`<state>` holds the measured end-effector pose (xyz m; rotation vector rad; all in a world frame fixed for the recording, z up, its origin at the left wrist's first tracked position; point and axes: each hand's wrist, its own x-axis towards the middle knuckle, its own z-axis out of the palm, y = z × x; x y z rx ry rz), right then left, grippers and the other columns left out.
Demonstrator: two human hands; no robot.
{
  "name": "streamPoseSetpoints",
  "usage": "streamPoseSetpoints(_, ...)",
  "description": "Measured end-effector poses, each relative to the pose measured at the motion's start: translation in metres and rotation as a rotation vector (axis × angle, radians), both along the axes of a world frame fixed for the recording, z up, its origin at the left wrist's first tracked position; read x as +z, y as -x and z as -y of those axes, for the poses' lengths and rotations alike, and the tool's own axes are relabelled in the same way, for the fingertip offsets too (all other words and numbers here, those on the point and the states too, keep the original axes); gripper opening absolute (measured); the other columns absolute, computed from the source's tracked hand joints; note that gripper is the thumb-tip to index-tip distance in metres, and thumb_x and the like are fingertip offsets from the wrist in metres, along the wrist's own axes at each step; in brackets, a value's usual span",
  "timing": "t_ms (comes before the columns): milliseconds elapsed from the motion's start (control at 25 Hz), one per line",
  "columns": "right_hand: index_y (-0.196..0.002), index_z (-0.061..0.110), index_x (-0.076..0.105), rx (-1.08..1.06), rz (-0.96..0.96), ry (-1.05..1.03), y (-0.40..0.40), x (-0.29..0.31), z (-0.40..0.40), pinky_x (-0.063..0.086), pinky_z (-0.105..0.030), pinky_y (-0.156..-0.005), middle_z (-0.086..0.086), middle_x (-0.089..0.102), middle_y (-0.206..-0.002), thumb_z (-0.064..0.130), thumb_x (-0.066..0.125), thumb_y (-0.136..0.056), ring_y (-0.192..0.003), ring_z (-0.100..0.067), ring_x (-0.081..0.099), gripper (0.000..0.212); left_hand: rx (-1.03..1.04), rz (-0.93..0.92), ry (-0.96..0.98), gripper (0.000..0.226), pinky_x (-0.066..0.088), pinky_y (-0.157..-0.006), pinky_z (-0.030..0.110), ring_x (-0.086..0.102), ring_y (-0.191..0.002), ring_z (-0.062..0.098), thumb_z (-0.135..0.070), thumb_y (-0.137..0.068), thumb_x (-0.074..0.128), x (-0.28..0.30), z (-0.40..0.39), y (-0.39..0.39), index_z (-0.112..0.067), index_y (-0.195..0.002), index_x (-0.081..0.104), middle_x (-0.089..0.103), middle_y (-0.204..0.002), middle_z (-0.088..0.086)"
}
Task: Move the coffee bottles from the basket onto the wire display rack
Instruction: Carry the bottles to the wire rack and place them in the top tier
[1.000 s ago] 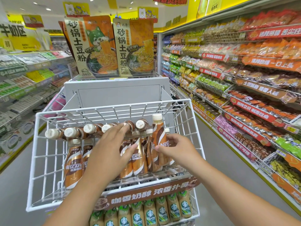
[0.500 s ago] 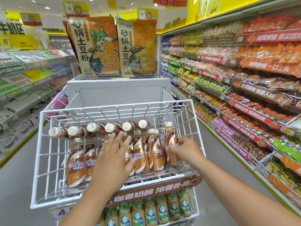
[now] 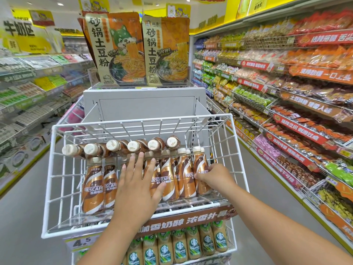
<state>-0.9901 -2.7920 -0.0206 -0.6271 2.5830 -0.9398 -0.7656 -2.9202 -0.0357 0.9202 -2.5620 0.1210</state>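
Inside the wire display rack [image 3: 236,150], the left hand [image 3: 137,180] lies flat and open across upright coffee bottles [image 3: 93,188]; the right hand [image 3: 214,175] grips the rightmost bottle [image 3: 199,167]: nudge it snug, label forward

Bright, even ceiling light, few shadows; wide-angle bending and soft blur toward the edges, sharp at centre.

Left hand [image 3: 138,185] flat, right hand [image 3: 215,175] curled
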Motion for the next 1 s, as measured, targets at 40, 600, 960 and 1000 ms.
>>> streamPoseSetpoints(40, -0.115, 0.009, 0.066, 0.013, -0.003, -0.015, 0.0, -0.001, 0.002, 0.057, -0.036, -0.079, -0.009, 0.071, -0.105, 0.046, 0.082, -0.081, -0.092, -0.025, 0.069, 0.053, 0.004, 0.0, 0.002, 0.078, 0.0, -0.127, 0.048, -0.014, -0.156, 0.024, -0.075, -0.096, 0.013, 0.0, 0.001, 0.001, -0.033, -0.162, 0.013, -0.005, -0.171, 0.004)
streamPoseSetpoints(600, -0.117, 0.009, 0.062, 0.079, -0.08, -0.111, -0.002, 0.002, -0.005, 0.06, -0.039, -0.081, -0.007, 0.071, -0.107, 0.057, 0.07, -0.088, -0.088, -0.022, 0.069, 0.056, 0.014, -0.016, -0.037, 0.079, 0.004, -0.127, 0.048, -0.007, -0.157, 0.026, -0.075, -0.095, 0.011, -0.006, -0.002, 0.003, -0.033, -0.162, 0.013, -0.002, -0.171, 0.006)
streamPoseSetpoints(960, -0.164, 0.03, 0.01, 0.405, -0.533, -0.092, -0.041, 0.011, -0.025, 0.018, -0.042, -0.127, 0.011, -0.005, -0.172, 0.062, 0.047, -0.099, -0.159, -0.014, -0.005, 0.082, -0.03, -0.001, -0.034, 0.081, 0.006, -0.127, 0.049, -0.006, -0.157, 0.026, -0.075, -0.095, 0.012, -0.003, 0.009, 0.001, -0.031, -0.163, 0.013, 0.001, -0.171, 0.006)
streamPoseSetpoints(1000, -0.164, 0.034, 0.006, 0.43, -0.566, -0.108, -0.047, 0.008, -0.026, 0.015, -0.043, -0.127, 0.014, -0.013, -0.171, 0.064, 0.045, -0.099, -0.158, -0.013, -0.011, 0.082, -0.037, -0.004, -0.035, 0.081, 0.005, -0.127, 0.049, -0.008, -0.157, 0.026, -0.075, -0.094, 0.012, -0.003, 0.009, -0.001, -0.031, -0.163, 0.013, 0.0, -0.171, 0.006)
